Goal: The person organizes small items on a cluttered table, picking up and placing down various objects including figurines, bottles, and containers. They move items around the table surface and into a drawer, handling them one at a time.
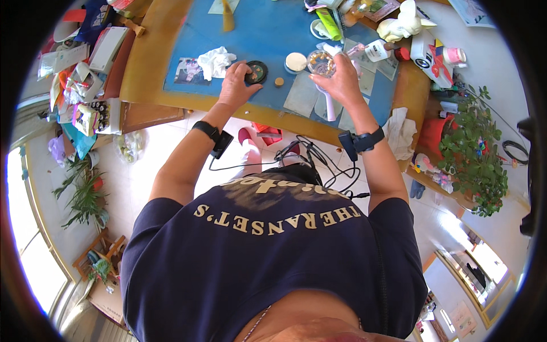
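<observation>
Above the blue tabletop (265, 25), my right hand (342, 81) grips a clear round container (321, 63) by its sides, with small gold-coloured bits inside. My left hand (236, 83) has fingers and thumb at the rim of a black round case or lid (257, 72) with a floral top. Between the hands stands a round jar with a cream-coloured top (295, 62). A small tan cap (279, 81) lies in front of it. Beside my left hand is crumpled white tissue (216, 62). A lilac handle (328, 107) sticks out below the clear container.
A photo (188, 70) and papers (299, 94) lie flat on the table. Bottles, including a white one (377, 50), a green tube (329, 25) and a pale figurine (399, 23) crowd the far right. Boxes (109, 49) stand at left. Black cables (316, 158) hang near my legs.
</observation>
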`<state>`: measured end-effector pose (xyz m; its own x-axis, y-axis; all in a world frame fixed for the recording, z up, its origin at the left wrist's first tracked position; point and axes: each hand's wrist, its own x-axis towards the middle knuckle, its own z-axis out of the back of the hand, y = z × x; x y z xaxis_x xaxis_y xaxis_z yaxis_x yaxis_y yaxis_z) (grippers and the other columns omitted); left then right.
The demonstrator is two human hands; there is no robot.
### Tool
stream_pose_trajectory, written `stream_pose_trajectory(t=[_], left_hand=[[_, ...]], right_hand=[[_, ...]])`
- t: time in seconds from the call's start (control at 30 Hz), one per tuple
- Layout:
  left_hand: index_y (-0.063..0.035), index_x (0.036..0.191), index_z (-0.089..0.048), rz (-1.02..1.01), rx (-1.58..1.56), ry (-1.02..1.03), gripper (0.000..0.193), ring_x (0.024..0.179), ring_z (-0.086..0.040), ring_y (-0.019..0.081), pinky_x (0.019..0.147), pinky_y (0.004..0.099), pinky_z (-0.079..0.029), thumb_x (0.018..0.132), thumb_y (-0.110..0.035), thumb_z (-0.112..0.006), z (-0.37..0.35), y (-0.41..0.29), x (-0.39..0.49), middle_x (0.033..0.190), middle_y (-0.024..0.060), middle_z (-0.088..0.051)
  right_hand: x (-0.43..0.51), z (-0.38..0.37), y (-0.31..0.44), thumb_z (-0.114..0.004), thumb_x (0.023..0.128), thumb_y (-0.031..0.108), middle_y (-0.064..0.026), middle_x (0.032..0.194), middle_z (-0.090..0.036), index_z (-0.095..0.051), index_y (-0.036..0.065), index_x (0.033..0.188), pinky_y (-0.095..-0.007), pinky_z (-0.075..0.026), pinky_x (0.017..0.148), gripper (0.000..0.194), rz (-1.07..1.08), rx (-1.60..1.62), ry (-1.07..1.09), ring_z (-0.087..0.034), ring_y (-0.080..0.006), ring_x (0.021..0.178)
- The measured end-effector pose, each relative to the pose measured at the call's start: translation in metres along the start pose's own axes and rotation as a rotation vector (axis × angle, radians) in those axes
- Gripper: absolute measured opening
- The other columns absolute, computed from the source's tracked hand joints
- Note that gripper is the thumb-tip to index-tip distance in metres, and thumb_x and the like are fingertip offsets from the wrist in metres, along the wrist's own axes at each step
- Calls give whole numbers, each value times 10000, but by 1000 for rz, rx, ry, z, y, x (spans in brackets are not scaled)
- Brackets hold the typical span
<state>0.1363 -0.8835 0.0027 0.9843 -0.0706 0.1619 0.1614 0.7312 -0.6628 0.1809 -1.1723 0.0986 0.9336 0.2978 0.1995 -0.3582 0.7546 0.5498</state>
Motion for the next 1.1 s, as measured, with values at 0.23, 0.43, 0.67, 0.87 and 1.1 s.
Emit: stream_pose_trajectory(t=[0.23,0.43,0.67,0.87,1.1], left_hand=[[-63,1085,-511,67,-12,-15,582,1053,-530,349,921,422,-450,635,-205,-852,5,-10,3,1071,132,-560],[-38,1130,-564,301,-719,5,450,1023,-608,215,925,351,-486,789,-235,-782,33,-46,-5,1097,100,-609],[-17,1221,-521,480,-1762,311,364,1116,-609,271,999,376,-482,924,-192,-637,61,-86,-20,1215,132,-603],[-67,1199,-546,359,-825,349,431,1008,-623,206,897,322,-538,807,-23,-720,47,-102,-26,1181,108,-575],[-51,1197,-501,-93,-395,257,652,1034,-587,289,821,349,-531,639,-111,-833,19,-148,-32,1149,144,-536]], right_hand=[[-39,0,5,-844,652,197,-196,1116,-585,-530,7,1216,-417,-474,892,673,55,104,12,-573,-352,1033],[-54,8,8,-846,646,172,-197,1158,-579,-508,8,1254,-406,-467,931,714,94,127,-11,-565,-351,1078],[-64,21,20,-850,646,178,-200,1178,-568,-504,8,1260,-400,-471,932,725,80,198,-16,-571,-358,1075],[-75,40,30,-849,650,188,-193,1141,-573,-512,14,1251,-391,-481,918,710,39,256,29,-579,-349,1059],[-90,56,41,-859,649,177,-160,1100,-574,-545,0,1211,-357,-504,867,667,68,323,20,-610,-296,989]])
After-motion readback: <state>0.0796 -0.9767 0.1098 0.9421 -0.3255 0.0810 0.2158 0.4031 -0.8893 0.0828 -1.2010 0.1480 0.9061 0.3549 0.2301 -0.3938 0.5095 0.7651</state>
